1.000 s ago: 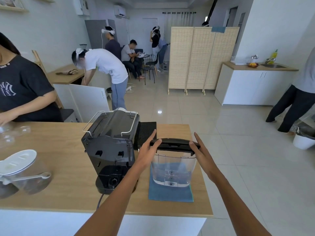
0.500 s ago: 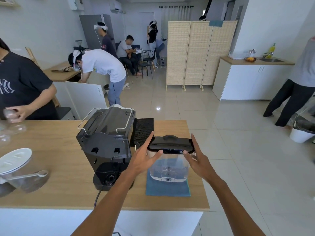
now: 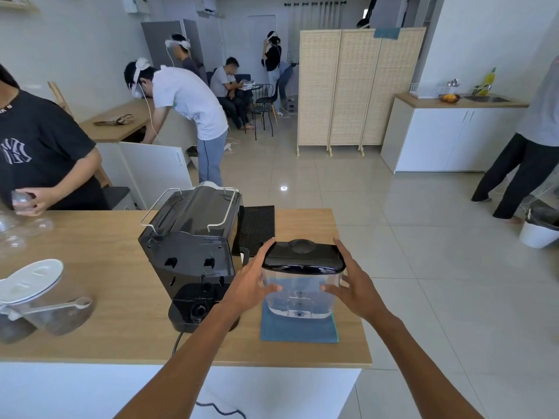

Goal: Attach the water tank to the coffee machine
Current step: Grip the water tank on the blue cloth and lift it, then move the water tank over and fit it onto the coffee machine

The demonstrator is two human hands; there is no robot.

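A clear water tank (image 3: 301,297) with a black lid stands on a blue cloth (image 3: 299,332) at the right end of the wooden counter (image 3: 106,267). My left hand (image 3: 252,285) presses its left side and my right hand (image 3: 354,288) its right side, thumbs on the near face. I cannot tell whether its base touches the cloth. The black coffee machine (image 3: 190,252) stands just left of the tank, its back towards me, with an empty bay above its round base socket.
A black mesh mat (image 3: 257,228) lies behind the tank. A lidded jar with a scoop (image 3: 42,297) sits at the counter's left. A person in a black shirt (image 3: 39,152) handles clear cups (image 3: 18,234) at far left. The machine's cord (image 3: 178,340) hangs over the near edge.
My hands have slid from the ends of the tank's lid down onto its clear sides. The tank stays over the blue cloth.
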